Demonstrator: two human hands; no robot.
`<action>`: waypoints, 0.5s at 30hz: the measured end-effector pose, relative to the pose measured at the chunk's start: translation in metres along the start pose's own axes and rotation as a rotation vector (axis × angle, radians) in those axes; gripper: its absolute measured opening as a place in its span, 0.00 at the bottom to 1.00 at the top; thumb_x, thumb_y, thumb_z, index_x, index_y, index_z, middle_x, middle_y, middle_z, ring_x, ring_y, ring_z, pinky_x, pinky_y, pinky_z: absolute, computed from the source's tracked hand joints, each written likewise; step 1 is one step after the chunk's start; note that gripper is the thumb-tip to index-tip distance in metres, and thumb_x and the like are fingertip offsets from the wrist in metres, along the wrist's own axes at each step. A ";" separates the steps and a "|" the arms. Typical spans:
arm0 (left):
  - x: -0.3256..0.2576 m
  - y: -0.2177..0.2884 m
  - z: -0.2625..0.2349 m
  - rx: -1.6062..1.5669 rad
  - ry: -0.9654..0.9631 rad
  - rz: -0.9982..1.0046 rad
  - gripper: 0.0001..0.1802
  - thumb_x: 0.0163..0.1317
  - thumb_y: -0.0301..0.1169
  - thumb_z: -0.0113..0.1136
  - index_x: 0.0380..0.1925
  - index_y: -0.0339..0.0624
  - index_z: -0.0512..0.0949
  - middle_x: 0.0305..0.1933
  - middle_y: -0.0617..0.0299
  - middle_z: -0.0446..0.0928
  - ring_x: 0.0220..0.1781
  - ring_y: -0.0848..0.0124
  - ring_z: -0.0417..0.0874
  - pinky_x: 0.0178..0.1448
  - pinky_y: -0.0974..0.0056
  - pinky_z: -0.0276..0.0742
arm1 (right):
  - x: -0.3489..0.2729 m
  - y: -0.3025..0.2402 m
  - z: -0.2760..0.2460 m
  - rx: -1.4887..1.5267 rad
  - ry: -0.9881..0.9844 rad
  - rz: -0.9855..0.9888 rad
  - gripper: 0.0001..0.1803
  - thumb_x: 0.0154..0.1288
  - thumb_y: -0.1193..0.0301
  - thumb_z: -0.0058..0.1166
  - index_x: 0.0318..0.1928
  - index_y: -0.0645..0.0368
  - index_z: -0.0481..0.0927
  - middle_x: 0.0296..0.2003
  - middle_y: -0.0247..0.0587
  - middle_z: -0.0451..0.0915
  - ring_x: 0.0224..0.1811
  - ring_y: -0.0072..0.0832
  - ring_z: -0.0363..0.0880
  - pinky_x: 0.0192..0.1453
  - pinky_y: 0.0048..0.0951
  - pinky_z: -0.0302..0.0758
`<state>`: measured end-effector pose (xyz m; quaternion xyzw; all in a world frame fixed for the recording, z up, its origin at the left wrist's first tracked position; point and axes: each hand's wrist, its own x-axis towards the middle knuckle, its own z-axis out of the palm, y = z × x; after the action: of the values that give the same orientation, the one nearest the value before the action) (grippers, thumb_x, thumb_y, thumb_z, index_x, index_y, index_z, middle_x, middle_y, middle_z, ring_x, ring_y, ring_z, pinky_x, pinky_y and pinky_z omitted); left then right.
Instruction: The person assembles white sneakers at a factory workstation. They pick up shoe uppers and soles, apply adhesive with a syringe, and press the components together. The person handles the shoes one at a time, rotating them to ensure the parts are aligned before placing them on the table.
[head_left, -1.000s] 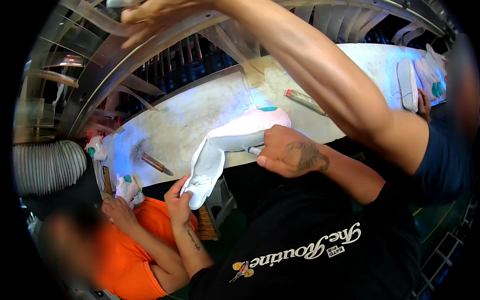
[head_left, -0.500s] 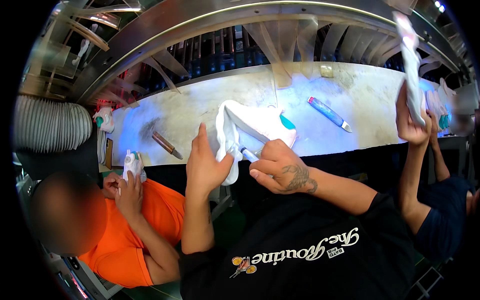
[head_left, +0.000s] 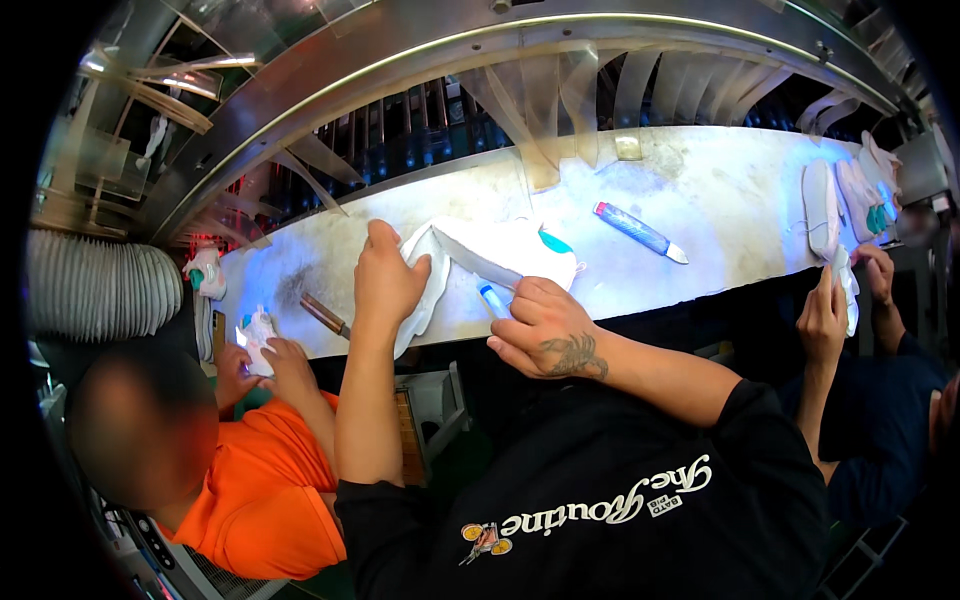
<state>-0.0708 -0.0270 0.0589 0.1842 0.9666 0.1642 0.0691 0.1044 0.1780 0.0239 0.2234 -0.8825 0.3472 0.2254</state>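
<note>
On the worktable in front of me lies a white shoe upper [head_left: 505, 245] with a teal heel patch. A white, curved sole-like strip [head_left: 428, 295] stands along its left side; whether the two are joined I cannot tell. My left hand [head_left: 388, 275] grips this strip by its left edge, thumb toward the shoe. My right hand [head_left: 548, 325] is closed at the near side of the upper, around a tool with a blue, partly see-through handle [head_left: 492, 300]. One end of the tool juts out between the fist and the strip; the rest is hidden in the fingers.
A blue knife [head_left: 640, 232] lies to the right, a brown-handled knife [head_left: 325, 313] to the left, on the pale worktable [head_left: 720, 200]. Co-workers on both sides handle a white shoe [head_left: 258, 340] and a white sole [head_left: 850, 295]. Clear curtain strips [head_left: 520, 120] hang behind.
My left hand has moved left, its fingers now folded over the strip. The strip has opened away from the upper. The right co-worker's raised white piece has come down.
</note>
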 end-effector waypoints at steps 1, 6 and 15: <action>0.001 -0.010 0.009 -0.076 0.037 0.028 0.27 0.64 0.37 0.71 0.58 0.31 0.79 0.59 0.33 0.85 0.58 0.36 0.87 0.62 0.43 0.84 | 0.003 0.002 -0.002 -0.008 0.000 -0.005 0.07 0.66 0.66 0.71 0.39 0.53 0.87 0.32 0.41 0.74 0.42 0.43 0.78 0.55 0.44 0.78; 0.015 0.009 0.006 -0.223 -0.188 0.001 0.27 0.64 0.30 0.65 0.63 0.32 0.80 0.53 0.32 0.88 0.58 0.36 0.89 0.64 0.44 0.85 | 0.012 -0.005 0.008 -0.194 0.019 0.043 0.10 0.66 0.63 0.71 0.37 0.52 0.83 0.32 0.40 0.74 0.41 0.42 0.77 0.51 0.45 0.74; -0.018 -0.014 0.019 -0.396 -0.226 -0.046 0.22 0.68 0.33 0.72 0.58 0.32 0.84 0.49 0.41 0.90 0.51 0.50 0.93 0.58 0.52 0.87 | 0.013 0.012 0.021 -0.029 0.049 0.010 0.16 0.70 0.57 0.71 0.26 0.47 0.84 0.25 0.33 0.72 0.34 0.35 0.75 0.56 0.47 0.65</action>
<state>-0.0554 -0.0405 0.0379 0.1622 0.9055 0.3274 0.2156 0.0820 0.1676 0.0111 0.2071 -0.8827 0.3409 0.2484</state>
